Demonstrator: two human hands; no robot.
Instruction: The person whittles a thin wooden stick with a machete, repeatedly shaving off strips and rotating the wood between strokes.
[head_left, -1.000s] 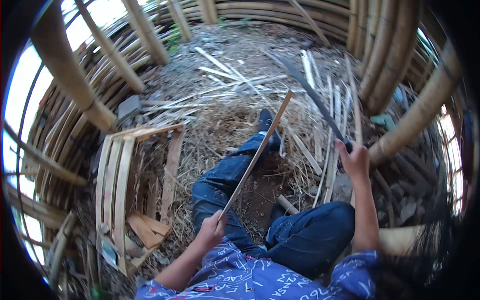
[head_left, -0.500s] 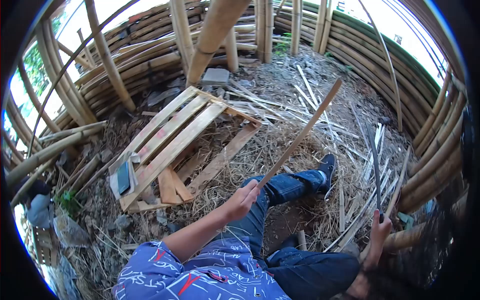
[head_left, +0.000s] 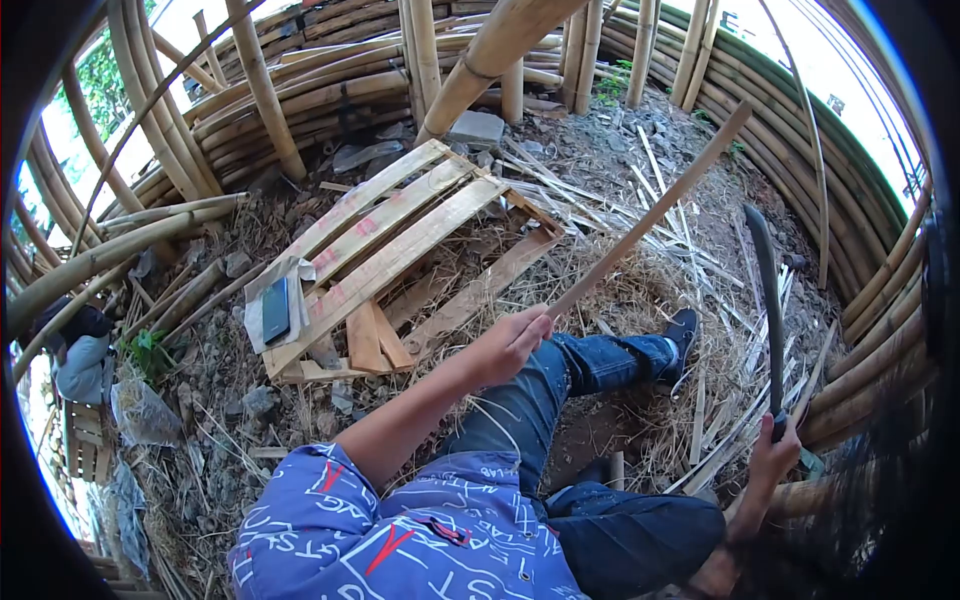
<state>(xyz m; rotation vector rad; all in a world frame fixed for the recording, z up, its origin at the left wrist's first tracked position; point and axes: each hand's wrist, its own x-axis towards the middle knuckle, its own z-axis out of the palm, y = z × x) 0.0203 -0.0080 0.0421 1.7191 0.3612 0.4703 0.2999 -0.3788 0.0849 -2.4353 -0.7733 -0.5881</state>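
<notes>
My left hand (head_left: 512, 345) grips the near end of a long thin bamboo strip (head_left: 655, 208), which slants up and away to the right. My right hand (head_left: 775, 458), low at the right edge, holds the handle of a long dark curved blade (head_left: 768, 300) that points upward. The strip and the blade are apart. I sit on the ground in blue jeans, one leg stretched out with a dark shoe (head_left: 682, 335) on dry straw.
A wooden pallet (head_left: 400, 235) lies on the ground ahead left, with a dark phone (head_left: 276, 309) on a pale cloth at its near corner. Split bamboo slats (head_left: 640, 200) litter the ground. Curved bamboo poles (head_left: 300, 90) wall the space. Another person (head_left: 80, 355) crouches far left.
The view has swung left, bringing the pallet and phone into sight. My left hand lifted the strip higher, and my right hand moved down to the right with the blade raised upright.
</notes>
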